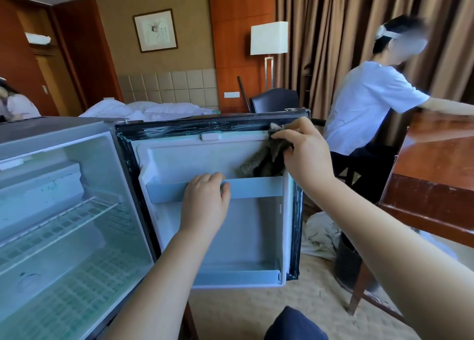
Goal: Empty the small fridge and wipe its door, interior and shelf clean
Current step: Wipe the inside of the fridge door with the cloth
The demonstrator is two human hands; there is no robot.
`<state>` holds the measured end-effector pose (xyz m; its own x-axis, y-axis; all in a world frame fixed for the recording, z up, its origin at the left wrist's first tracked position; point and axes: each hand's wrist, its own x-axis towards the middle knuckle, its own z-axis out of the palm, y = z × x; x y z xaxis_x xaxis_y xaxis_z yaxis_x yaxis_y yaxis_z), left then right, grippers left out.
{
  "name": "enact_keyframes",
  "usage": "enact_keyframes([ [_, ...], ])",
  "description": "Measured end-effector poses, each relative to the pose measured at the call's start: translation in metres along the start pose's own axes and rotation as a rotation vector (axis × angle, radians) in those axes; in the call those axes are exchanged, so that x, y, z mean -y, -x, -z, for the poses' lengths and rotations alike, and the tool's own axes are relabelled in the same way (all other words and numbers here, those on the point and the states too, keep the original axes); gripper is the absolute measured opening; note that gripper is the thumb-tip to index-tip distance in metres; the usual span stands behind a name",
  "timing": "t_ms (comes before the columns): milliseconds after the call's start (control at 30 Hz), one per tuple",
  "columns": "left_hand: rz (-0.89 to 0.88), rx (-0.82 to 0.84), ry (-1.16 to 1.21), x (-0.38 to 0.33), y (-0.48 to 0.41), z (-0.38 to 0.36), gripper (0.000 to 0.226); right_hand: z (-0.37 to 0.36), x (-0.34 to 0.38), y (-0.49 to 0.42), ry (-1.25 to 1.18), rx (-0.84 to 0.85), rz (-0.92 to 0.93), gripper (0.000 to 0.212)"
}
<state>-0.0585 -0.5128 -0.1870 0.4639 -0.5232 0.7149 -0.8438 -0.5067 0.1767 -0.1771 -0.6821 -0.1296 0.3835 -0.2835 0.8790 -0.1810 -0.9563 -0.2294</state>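
**Your cloth is at the top corner of the fridge door**

The small fridge (64, 198) sits on your left with its front wide open. Inside it you can see the white wire shelf (77, 219), lying flat across the middle. The door (218, 232) swings out to the right, so its white inner side faces you.

Your left hand (205, 198) is on the door. Its fingers are curled over the top of the pale bar (254, 188) that runs across the door, and your thumb is tucked under it. You hold that bar tight.

Your right hand (305, 152) is up at the top right corner of the door. Your fingers and thumb are pinched together on a grey cloth (266, 160). The top of the cloth touches the black rubber strip (192, 129) around the door's edge. The rest of the cloth hangs down to the bar.

Behind the fridge is a bed (143, 110) with white covers. A tall lamp (268, 38) stands by the brown curtains (333, 31). On your right, a person in a white shirt (364, 108) reaches over a wooden table (436, 185). A dark bin (347, 262) stands on the floor under the table, beside a heap of white fabric (320, 237).
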Motion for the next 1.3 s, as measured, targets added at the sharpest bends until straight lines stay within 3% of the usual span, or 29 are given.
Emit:
enact_keyframes([
  [167, 0.022, 0.186, -0.288, -0.037, -0.017, 0.008, 0.024, 0.011, -0.004, 0.009, -0.025, 0.137, -0.121, 0.044],
  [333, -0.074, 0.139, 0.013, -0.059, -0.016, -0.015, 0.026, 0.020, 0.006, 0.012, -0.083, 0.352, -0.147, 0.045],
  [433, -0.059, 0.111, 0.064, -0.052, -0.013, -0.021, 0.024, 0.013, 0.006, 0.021, 0.107, 0.416, -0.047, 0.052],
  [533, -0.071, 0.089, 0.104, -0.047, -0.012, -0.016, 0.024, 0.011, -0.001, 0.027, 0.088, 0.312, 0.043, 0.032],
  [633, -0.121, 0.069, 0.137, -0.043, -0.009, -0.017, 0.024, 0.017, -0.006, 0.037, -0.031, 0.217, 0.055, 0.028],
  [767, -0.147, 0.032, 0.168, -0.041, -0.013, -0.022, 0.025, 0.037, -0.008, 0.042, -0.010, 0.237, 0.036, 0.024],
  [867, -0.124, 0.059, 0.155, -0.039, -0.014, -0.026, 0.020, 0.054, -0.016, 0.026, -0.011, 0.139, -0.098, 0.030],
  [967, -0.121, 0.084, 0.181, -0.040, -0.014, -0.025, 0.042, 0.063, -0.014, 0.002, 0.045, 0.013, -0.200, 0.046],
  [1100, -0.123, 0.079, 0.198, -0.037, -0.012, -0.023, 0.031, 0.066, 0.004, -0.026, 0.145, -0.096, -0.205, 0.039],
  [1300, -0.101, 0.050, 0.233, -0.040, -0.009, -0.021, 0.029, 0.046, -0.009, -0.013, 0.127, -0.012, -0.143, 0.032],
])
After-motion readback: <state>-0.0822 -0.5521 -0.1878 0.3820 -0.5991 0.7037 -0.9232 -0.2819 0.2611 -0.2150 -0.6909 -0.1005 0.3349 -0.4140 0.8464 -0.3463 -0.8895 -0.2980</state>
